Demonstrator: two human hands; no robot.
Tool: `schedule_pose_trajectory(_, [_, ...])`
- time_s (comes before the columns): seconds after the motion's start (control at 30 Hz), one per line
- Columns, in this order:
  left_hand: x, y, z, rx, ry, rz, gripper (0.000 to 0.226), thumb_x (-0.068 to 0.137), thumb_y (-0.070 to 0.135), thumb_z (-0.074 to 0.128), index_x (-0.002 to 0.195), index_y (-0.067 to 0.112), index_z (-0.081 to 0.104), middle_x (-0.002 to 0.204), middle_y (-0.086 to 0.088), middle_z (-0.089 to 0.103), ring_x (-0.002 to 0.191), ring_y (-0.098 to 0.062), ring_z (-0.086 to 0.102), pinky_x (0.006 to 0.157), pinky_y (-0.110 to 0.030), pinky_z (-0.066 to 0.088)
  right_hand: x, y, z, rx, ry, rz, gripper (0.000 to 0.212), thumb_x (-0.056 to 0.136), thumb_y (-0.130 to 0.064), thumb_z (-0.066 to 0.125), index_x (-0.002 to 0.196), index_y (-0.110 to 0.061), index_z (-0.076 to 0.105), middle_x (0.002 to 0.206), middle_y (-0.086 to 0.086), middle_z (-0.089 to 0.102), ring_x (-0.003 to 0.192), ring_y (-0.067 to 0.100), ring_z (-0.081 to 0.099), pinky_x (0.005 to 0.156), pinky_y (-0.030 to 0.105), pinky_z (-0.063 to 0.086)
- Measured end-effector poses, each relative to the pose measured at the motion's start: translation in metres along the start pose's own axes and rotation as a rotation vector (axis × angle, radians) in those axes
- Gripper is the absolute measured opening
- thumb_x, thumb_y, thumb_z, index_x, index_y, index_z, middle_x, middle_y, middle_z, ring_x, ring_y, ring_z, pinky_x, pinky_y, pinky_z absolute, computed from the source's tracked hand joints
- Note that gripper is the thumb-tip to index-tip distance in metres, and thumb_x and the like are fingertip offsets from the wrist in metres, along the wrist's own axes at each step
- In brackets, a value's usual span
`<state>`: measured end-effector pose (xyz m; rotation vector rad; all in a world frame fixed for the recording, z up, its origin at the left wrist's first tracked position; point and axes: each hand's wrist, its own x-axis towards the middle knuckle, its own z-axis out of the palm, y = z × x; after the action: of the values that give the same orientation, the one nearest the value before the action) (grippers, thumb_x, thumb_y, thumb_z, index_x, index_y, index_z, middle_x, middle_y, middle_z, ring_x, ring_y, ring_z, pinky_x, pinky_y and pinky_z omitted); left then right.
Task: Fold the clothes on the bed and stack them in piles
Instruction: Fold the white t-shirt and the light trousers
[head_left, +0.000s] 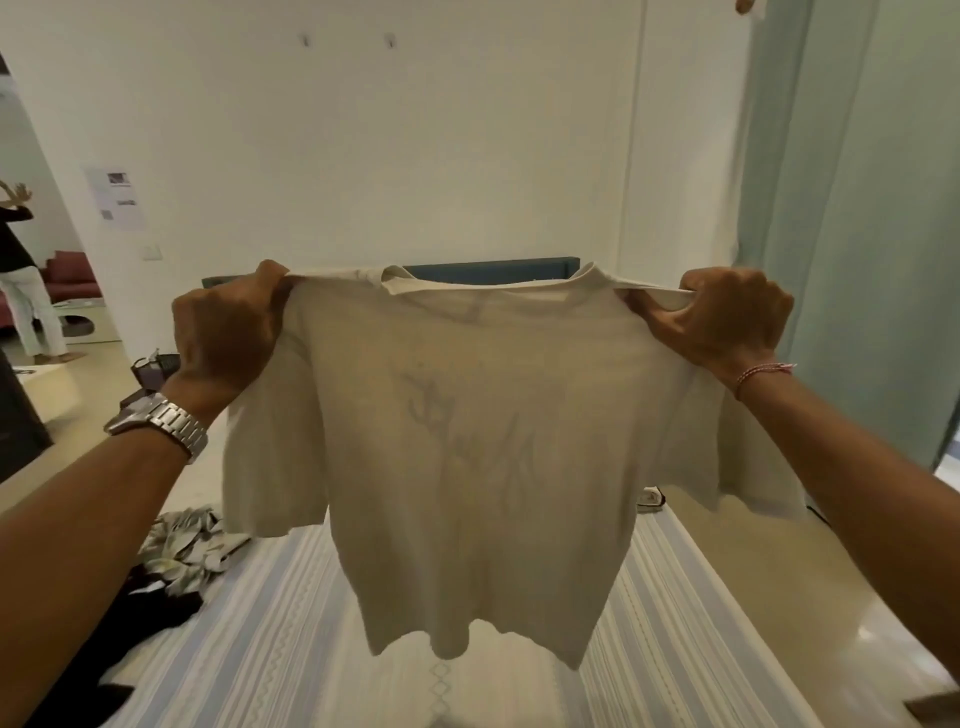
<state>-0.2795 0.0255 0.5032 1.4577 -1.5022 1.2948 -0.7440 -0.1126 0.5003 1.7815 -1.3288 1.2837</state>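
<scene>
While held up by its shoulders above the striped white bed (675, 623), hangs full length in the air: cream short-sleeved cotton T-shirt (467, 441), faint print showing through the cloth, hem clear of the bedcover. Left hand (228, 332), steel watch on the wrist, fingers curled round the left shoulder seam; right hand (727, 317), red thread bracelet on the wrist, gripping the right shoulder seam likewise. Sleeves drooping to either side of the body of the shirt, hem uneven and a little puckered.

Left of the shirt, lying on the bed: crumpled leaf-patterned grey-and-white garment (187, 551), and just nearer than it a black garment (156, 613), both unfolded. No finished pile in view, so probably early in the task.

To do this step well: keep both grips level and equally far from the collar, so the shirt hangs square. Give a light shake to drop the puckers out of the hem. Lower onto the bare striped stretch directly beneath, hem first, then draw back and lay the shoulders down flat, well apart from the crumpled clothes at the left. Smooth outward before turning the sleeves in. Risk: a trapped sleeve or skewed hem, giving a lopsided fold.
</scene>
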Motion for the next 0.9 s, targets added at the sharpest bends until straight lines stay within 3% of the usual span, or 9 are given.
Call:
schedule_pose_trajectory(0.17, [-0.015,-0.008,0.0,-0.007,-0.113,0.195,0.042,0.11,0.038,0.035,0.101,0.009,0.065,0.067,-0.017,0.066,0.05,-0.037,0.06,0.046,-0.039,0.042,-0.012,0.014,0.01,-0.017,-0.051,-0.021,0.086,0.073,-0.098,0.041,0.048,-0.016,0.044,0.043,0.005,0.041,0.043,0.024,0.044,0.053,0.02,0.02])
schedule_pose_trajectory(0.33, [-0.04,-0.008,0.037,-0.003,-0.262,0.235,0.03,0.109,0.029,0.043,0.098,0.008,0.061,0.063,-0.015,0.063,0.044,-0.036,0.057,0.043,-0.038,0.04,-0.031,0.019,0.057,-0.01,-0.204,-0.011,0.094,0.068,-0.104,0.028,0.047,-0.015,0.048,0.043,0.005,0.044,0.043,0.026,0.047,0.054,0.026,0.035])
schedule_pose_trajectory(0.6, [-0.171,-0.011,0.213,-0.117,-0.676,0.193,0.045,0.101,0.05,0.027,0.089,0.016,0.054,0.063,-0.009,0.061,0.046,-0.034,0.057,0.045,-0.031,0.032,-0.133,0.018,0.232,-0.064,-0.547,-0.031,0.091,0.069,-0.102,0.025,0.041,-0.017,0.044,0.039,-0.003,0.036,0.036,0.012,0.033,0.053,0.016,0.026])
schedule_pose_trajectory(0.7, [-0.229,-0.005,0.281,-0.15,-0.823,0.192,0.047,0.1,0.052,0.024,0.088,0.017,0.054,0.059,-0.005,0.058,0.043,-0.031,0.053,0.043,-0.028,0.027,-0.184,0.028,0.303,-0.155,-0.685,-0.002,0.097,0.068,-0.104,0.017,0.043,-0.015,0.049,0.042,0.0,0.043,0.038,0.015,0.041,0.051,0.018,0.033])
schedule_pose_trajectory(0.77, [-0.277,0.0,0.34,-0.154,-0.922,0.228,0.041,0.102,0.048,0.032,0.088,0.017,0.054,0.057,-0.003,0.056,0.041,-0.028,0.05,0.041,-0.027,0.025,-0.231,0.033,0.364,-0.19,-0.784,0.02,0.102,0.065,-0.105,0.01,0.045,-0.015,0.052,0.044,0.001,0.047,0.041,0.018,0.046,0.053,0.023,0.043])
schedule_pose_trajectory(0.9, [-0.357,0.014,0.422,-0.114,-1.099,0.251,0.014,0.102,0.031,0.054,0.102,0.018,0.056,0.067,-0.002,0.06,0.049,-0.026,0.052,0.046,-0.034,0.038,-0.311,0.044,0.448,-0.206,-0.886,0.026,0.099,0.068,-0.103,0.013,0.043,-0.016,0.051,0.039,-0.002,0.043,0.035,0.015,0.041,0.048,0.023,0.045])
